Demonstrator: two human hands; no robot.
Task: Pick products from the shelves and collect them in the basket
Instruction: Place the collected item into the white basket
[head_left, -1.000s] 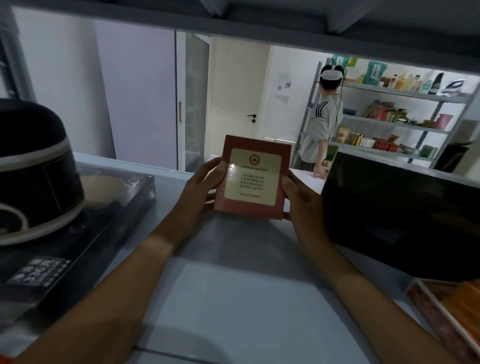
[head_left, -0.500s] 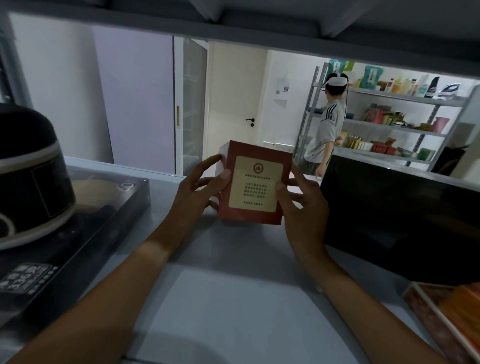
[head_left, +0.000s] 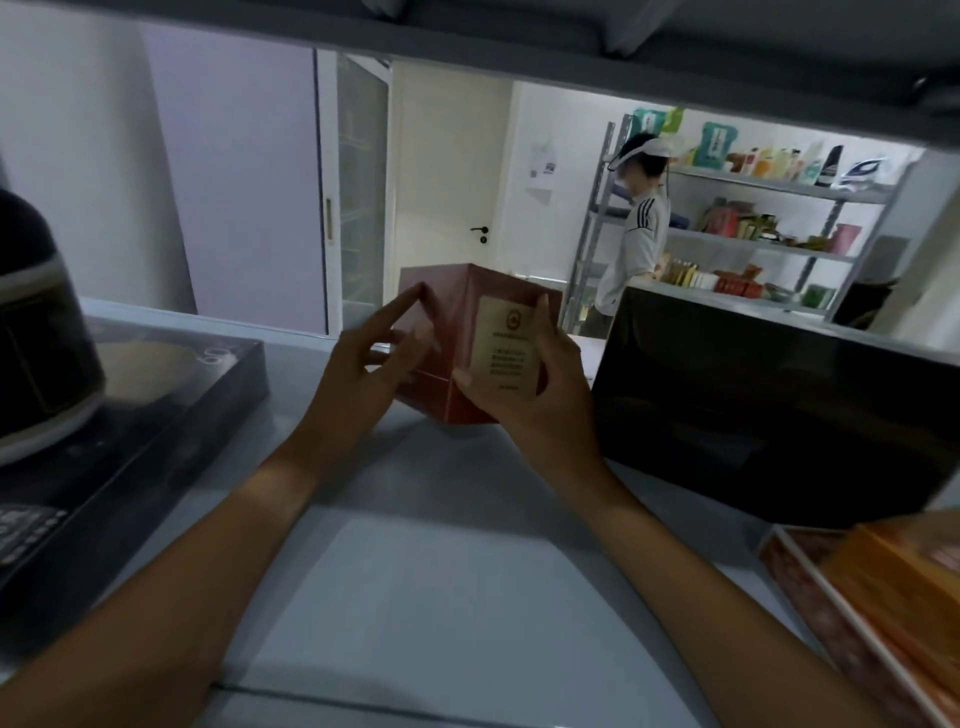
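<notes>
Red box (head_left: 457, 343) up off the gray shelf (head_left: 415, 571), tilted, 1 corner edge turned toward the camera, gold label (head_left: 506, 351) facing right and near. Right hand (head_left: 524, 384) wrapped around the label side, thumb low on the near corner, fingers curled up over the far right edge, gripping the box. Left hand (head_left: 363, 364) beside the box's left face, fingers spread and mostly straight, fingertips touching or just off that face; hard to tell which, motion blur there. Held roughly mid-shelf, toward the far edge. To the left, a black flat case (head_left: 156, 415) with a dark round cooker (head_left: 36, 332) on it. To the right, a big black box (head_left: 769, 405), close to the right hand. Near right corner, an orange package (head_left: 904, 582) on a patterned red box (head_left: 810, 587). Far behind, another person (head_left: 636, 234) stood at a stocked rack (head_left: 769, 244). No basket in sight.
</notes>
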